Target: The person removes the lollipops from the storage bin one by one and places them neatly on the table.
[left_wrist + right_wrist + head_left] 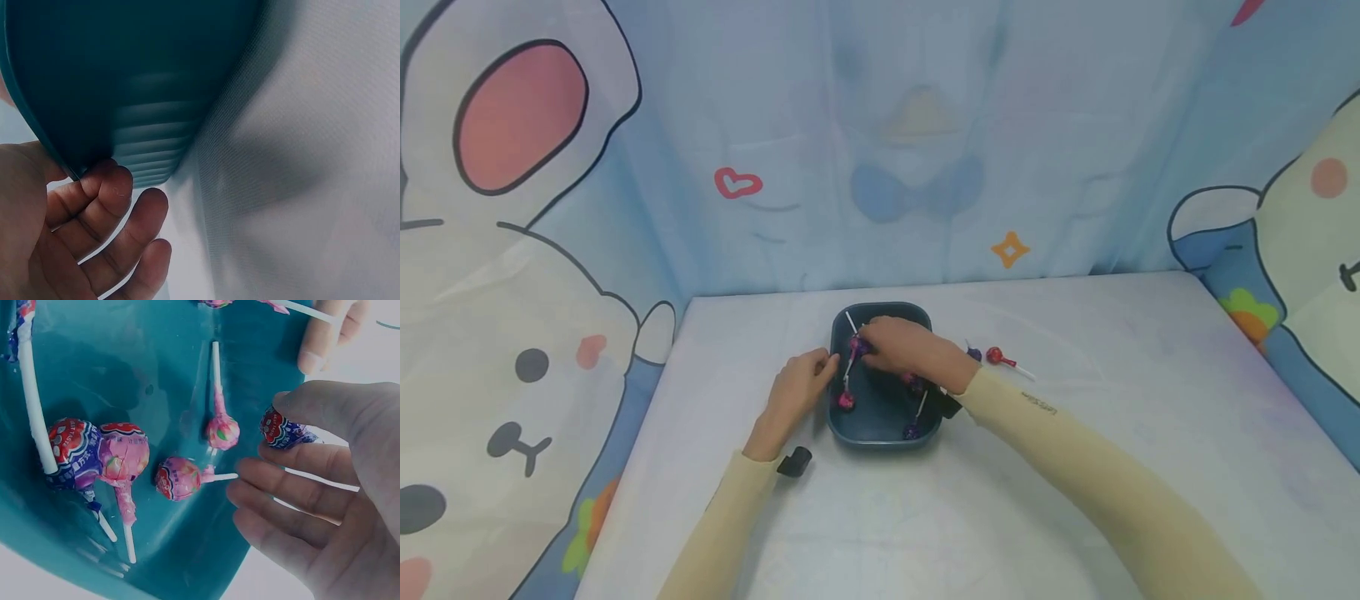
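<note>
A dark teal plastic box (880,421) with rounded corners stands on the table and holds several wrapped lollipops. My left hand (796,385) pinches the box's near-left rim between thumb and index finger; in the left wrist view its other fingers lie loosely bent outside the ribbed wall (156,134). Inside the box, my right hand (913,350) pinches a purple-wrapped lollipop (278,428) by its head between thumb and index finger. Its stick is hidden by the hand. Below it lie pink lollipops (223,431), and a purple one (72,450) leans at the box's side.
On the table right of the box lie a red lollipop (996,356) with a white stick and a purple lollipop (973,354), partly hidden by the right wrist. A printed cloth curtain (917,242) hangs behind the white table (865,517).
</note>
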Available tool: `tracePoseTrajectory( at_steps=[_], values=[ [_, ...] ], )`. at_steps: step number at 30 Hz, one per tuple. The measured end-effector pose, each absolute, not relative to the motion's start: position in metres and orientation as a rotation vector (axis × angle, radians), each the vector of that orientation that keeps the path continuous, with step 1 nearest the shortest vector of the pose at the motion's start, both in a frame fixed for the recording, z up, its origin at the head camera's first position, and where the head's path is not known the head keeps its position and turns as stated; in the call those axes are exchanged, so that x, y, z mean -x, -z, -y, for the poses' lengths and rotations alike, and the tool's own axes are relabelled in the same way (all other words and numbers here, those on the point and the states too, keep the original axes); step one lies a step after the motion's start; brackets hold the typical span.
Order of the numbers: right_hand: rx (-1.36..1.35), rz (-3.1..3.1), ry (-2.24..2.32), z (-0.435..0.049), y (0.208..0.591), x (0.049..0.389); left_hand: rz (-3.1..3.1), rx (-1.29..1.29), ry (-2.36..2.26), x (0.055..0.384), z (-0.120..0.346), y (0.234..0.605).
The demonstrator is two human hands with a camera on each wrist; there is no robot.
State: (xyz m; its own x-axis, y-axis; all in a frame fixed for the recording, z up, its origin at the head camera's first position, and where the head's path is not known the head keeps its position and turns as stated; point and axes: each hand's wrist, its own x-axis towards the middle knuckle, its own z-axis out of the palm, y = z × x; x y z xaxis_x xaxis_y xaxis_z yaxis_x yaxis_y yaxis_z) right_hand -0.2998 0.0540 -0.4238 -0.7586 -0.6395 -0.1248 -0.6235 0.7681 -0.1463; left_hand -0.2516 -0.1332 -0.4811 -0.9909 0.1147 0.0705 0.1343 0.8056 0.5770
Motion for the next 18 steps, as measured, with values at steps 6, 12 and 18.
tracePoseTrajectory(
  at_steps=[6, 12, 18],
  values=[
    [1.014, -2.805, 0.183, -0.063, 0.423, 0.299, 2.958, 0.193, 0.957, 0.253, 0.133, 0.482],
    [0.979, -2.825, 0.208, -0.074, 0.416, 0.293, 2.956, 0.188, 0.965, 0.252, 0.132, 0.483],
    [1.026, -2.86, 0.252, -0.089, 0.411, 0.289, 2.924, 0.2, 0.991, 0.25, 0.132, 0.483]
  ],
)
